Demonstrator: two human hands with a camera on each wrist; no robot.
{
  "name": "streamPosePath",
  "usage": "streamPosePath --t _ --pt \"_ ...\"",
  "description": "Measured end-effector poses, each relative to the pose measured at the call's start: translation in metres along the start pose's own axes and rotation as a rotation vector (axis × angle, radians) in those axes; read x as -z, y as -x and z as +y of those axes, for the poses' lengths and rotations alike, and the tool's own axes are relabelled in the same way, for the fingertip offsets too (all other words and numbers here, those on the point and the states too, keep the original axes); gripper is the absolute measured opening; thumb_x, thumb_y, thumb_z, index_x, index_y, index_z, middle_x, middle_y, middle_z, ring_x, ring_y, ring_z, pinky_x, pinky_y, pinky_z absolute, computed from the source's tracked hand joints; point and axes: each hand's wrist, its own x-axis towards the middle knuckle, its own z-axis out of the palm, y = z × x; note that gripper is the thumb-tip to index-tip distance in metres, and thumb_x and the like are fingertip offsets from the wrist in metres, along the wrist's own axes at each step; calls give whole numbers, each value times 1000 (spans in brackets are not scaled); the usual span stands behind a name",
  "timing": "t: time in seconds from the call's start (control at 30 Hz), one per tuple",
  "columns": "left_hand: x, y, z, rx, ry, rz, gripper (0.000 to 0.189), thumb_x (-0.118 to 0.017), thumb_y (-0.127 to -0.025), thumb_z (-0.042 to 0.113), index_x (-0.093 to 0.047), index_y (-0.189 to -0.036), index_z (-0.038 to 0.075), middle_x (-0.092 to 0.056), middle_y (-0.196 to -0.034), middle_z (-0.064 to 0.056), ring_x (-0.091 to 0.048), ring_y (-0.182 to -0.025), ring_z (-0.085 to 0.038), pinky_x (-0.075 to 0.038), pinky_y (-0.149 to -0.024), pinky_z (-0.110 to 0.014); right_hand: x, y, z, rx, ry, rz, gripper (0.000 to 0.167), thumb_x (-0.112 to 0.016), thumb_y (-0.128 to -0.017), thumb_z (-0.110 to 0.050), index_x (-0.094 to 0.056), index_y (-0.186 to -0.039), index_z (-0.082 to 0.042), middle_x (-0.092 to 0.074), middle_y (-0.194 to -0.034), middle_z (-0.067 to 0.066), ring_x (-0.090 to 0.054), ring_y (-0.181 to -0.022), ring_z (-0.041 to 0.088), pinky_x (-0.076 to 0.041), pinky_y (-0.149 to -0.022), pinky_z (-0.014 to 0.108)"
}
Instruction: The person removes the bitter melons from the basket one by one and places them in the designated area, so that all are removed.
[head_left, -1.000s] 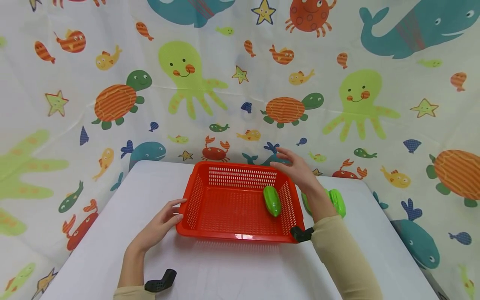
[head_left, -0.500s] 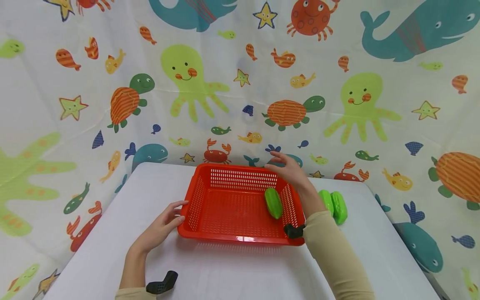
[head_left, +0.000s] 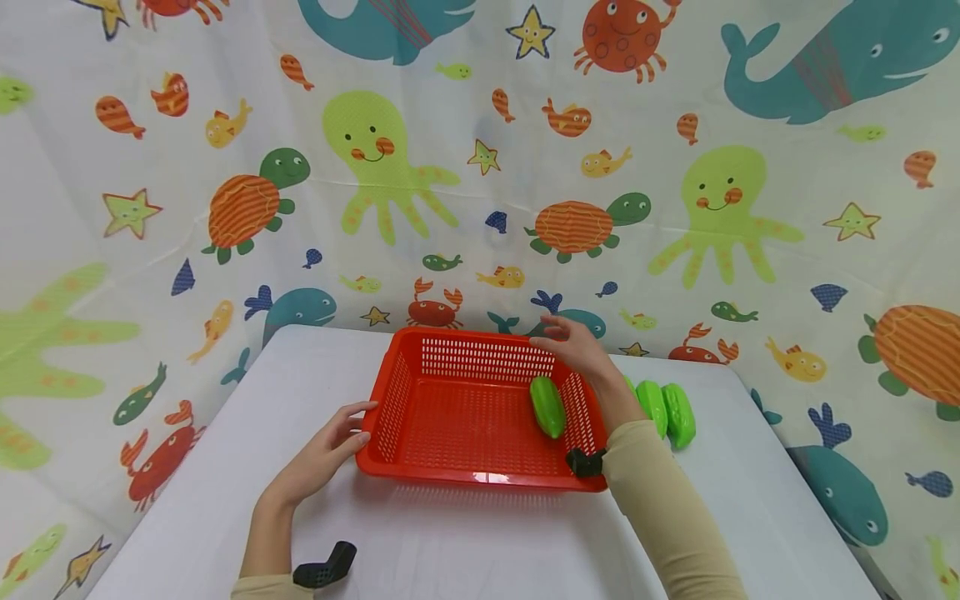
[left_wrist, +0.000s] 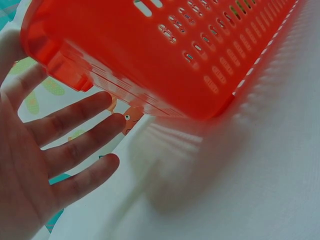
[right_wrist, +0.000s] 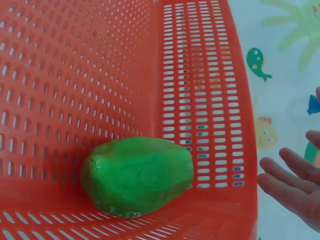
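A red plastic basket [head_left: 465, 425] with slotted walls stands in the middle of the white table. Inside it, by the right wall, lies a glossy green papaya-like fruit [head_left: 548, 407], seen close up in the right wrist view as a plump green fruit [right_wrist: 137, 176]. My left hand [head_left: 324, 450] is at the basket's left rim; in the left wrist view its fingers [left_wrist: 82, 145] are spread and fairly straight beside the wall. Over the far right corner is my right hand [head_left: 581, 346], fingers loosely bent and holding nothing. Whether it touches the rim is unclear.
Several more green fruits [head_left: 678, 415] lie on the table right of the basket, partly hidden by my right forearm. A white cloth [head_left: 480, 208] printed with sea animals hangs behind and beside the table [head_left: 480, 546].
My right hand has moved a little left, then lower toward the basket's far right corner. The view has shifted slightly. My left hand stays at the left rim, and the fruit in the basket has not moved.
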Motion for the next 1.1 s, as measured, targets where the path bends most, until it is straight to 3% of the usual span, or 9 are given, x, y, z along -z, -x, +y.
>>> streamPosePath --t 0.8,1.1 --pt "7 2 -1 -13 -18 -19 56 -61 -96 36 -38 -146 24 -48 -138 -16 -50 -124 -36 -52 -92 -47 -13 1 13 -120 165 -85 61 -66 -93 -36 -48 -143 -7 -51 -139 21 -48 -126 36 -43 -103 51" --pt "6 3 0 18 -17 -11 57 -62 -95 39 -39 -146 26 -49 -137 -14 -51 -122 -34 -53 -92 -46 -16 0 21 -134 219 -120 59 -68 -91 -38 -54 -138 -6 -54 -137 18 -53 -119 33 -46 -100 48"
